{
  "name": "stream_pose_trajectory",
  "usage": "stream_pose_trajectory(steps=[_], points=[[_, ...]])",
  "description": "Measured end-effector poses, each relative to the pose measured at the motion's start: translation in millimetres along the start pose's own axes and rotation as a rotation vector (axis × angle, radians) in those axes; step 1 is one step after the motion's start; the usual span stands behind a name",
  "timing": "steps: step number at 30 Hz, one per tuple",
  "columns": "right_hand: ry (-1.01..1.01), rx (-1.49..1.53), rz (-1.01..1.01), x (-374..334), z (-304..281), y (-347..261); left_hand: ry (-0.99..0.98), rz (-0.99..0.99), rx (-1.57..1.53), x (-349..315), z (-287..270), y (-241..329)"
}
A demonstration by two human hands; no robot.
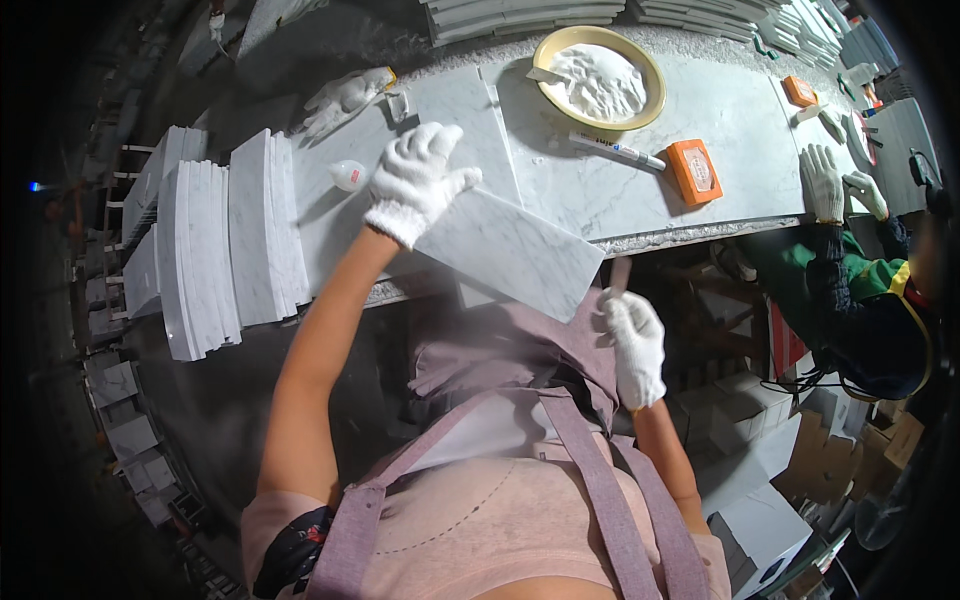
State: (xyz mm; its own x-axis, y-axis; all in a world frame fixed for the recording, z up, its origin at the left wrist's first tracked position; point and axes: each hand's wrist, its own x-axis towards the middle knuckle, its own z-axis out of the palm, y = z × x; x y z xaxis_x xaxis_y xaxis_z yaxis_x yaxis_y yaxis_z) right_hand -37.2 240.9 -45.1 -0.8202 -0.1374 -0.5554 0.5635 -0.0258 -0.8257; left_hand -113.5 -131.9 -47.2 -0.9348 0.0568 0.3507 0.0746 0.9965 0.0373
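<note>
A white-gloved left hand of mine grips the upper left end of a rectangular grey-veined marble tile. The tile slants down to the right, its lower part jutting past the table's front edge over my apron. Close to the tile's right end, my right hand, also in a white glove, is closed around a thin flat brownish strip. Motion blurs that strip, so its kind cannot be made out. A small translucent white bottle is beside my left wrist.
A yellow bowl of white powder, a paint marker and an orange box rest on the marble-topped table. Stacked tiles stand at left, near loose gloves. At right, a co-worker's gloved hands reach the table.
</note>
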Motion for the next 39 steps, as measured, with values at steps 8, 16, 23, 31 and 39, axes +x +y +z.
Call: stream_pose_trajectory(steps=[8,16,23,31,39], points=[[-0.396,-0.419,-0.322,94,-10,-77,0.092,-0.02,0.012,-5,16,31],[-0.827,-0.899,-0.816,172,44,-89,0.033,-0.008,0.072,-1,17,29],[-0.875,-1.033,-0.707,185,49,-98,-0.009,-0.028,0.082,2,17,31],[-0.899,-1.087,-0.74,173,54,-106,0.03,-0.023,0.095,3,15,34],[-0.852,-0.969,-0.893,178,55,-89,0.023,-0.021,0.086,2,18,32]])
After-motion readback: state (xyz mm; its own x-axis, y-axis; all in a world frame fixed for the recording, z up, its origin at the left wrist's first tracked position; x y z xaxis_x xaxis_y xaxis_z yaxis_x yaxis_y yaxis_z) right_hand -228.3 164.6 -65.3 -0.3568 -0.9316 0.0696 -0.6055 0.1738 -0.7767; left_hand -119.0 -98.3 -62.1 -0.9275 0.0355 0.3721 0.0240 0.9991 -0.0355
